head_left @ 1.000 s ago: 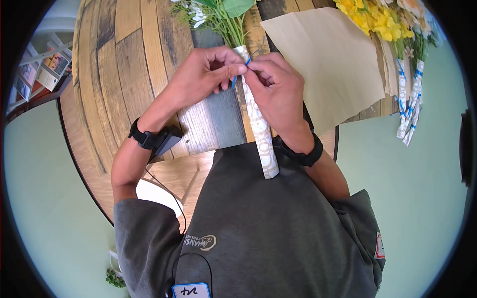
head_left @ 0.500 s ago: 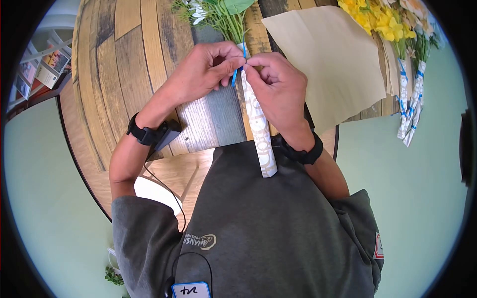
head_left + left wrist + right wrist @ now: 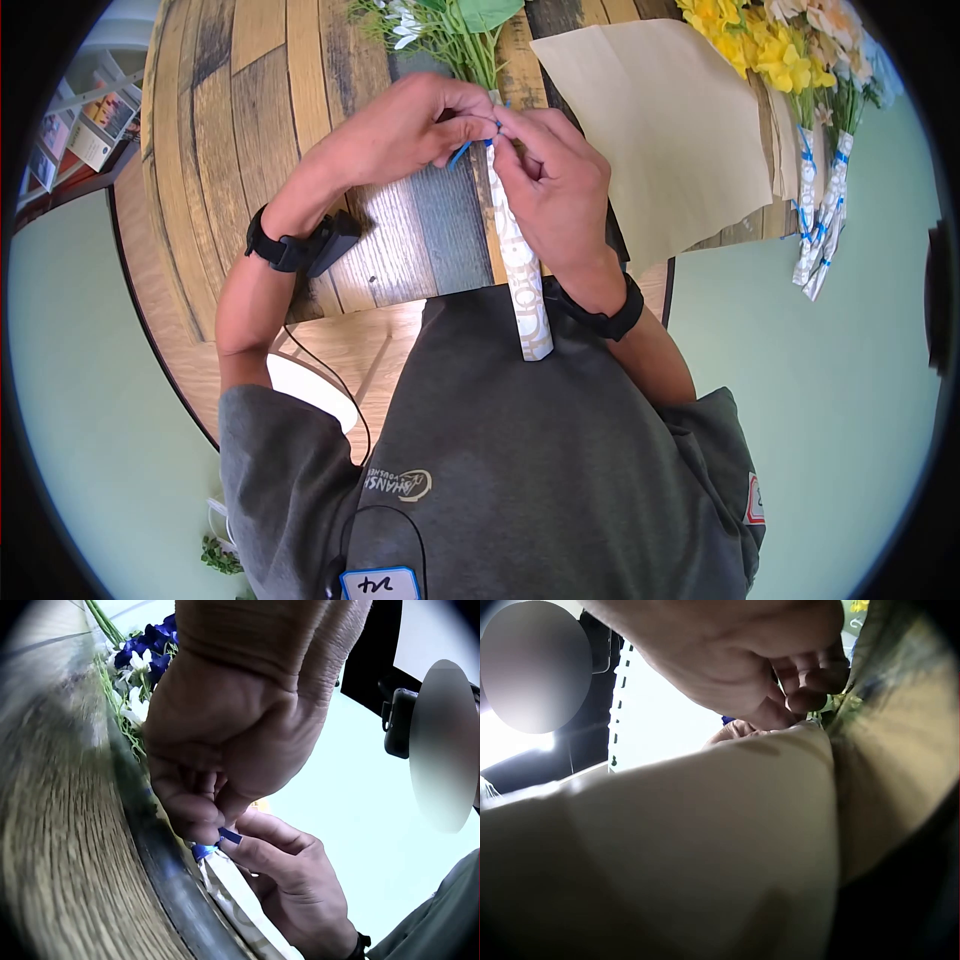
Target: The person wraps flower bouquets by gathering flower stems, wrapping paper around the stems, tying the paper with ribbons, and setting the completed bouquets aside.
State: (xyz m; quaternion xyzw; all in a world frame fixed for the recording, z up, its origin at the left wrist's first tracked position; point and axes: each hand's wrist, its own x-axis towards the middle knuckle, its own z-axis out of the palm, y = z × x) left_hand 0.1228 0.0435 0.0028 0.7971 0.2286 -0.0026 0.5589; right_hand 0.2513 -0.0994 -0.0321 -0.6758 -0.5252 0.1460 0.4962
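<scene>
A bouquet with green stems (image 3: 485,62) and white flowers (image 3: 405,28) lies on the table, its lower part rolled in white and gold patterned paper (image 3: 522,285). Near the top of that wrap, a blue ribbon (image 3: 459,155) goes round it. My left hand (image 3: 425,125) pinches the ribbon between thumb and fingers from the left. From the other side my right hand (image 3: 560,190) pinches at the same spot, fingertips meeting the left ones. The left wrist view shows a short blue ribbon end (image 3: 229,836) between the hands. Fingers hide the knot area.
Right of the bouquet lies a sheet of brown paper (image 3: 665,135). Beyond it, bouquets with yellow flowers (image 3: 780,60) and wrapped, blue-tied stems (image 3: 822,215) overhang the table edge. The wrap's lower end reaches over the near edge of the wooden table (image 3: 270,150) to the grey shirt (image 3: 560,440).
Both hands have stayed at the wrap's top and drawn closer together, the left shifting slightly upward. The ribbon's upper tail, pointing up before, now shows only as a short bit by the fingers.
</scene>
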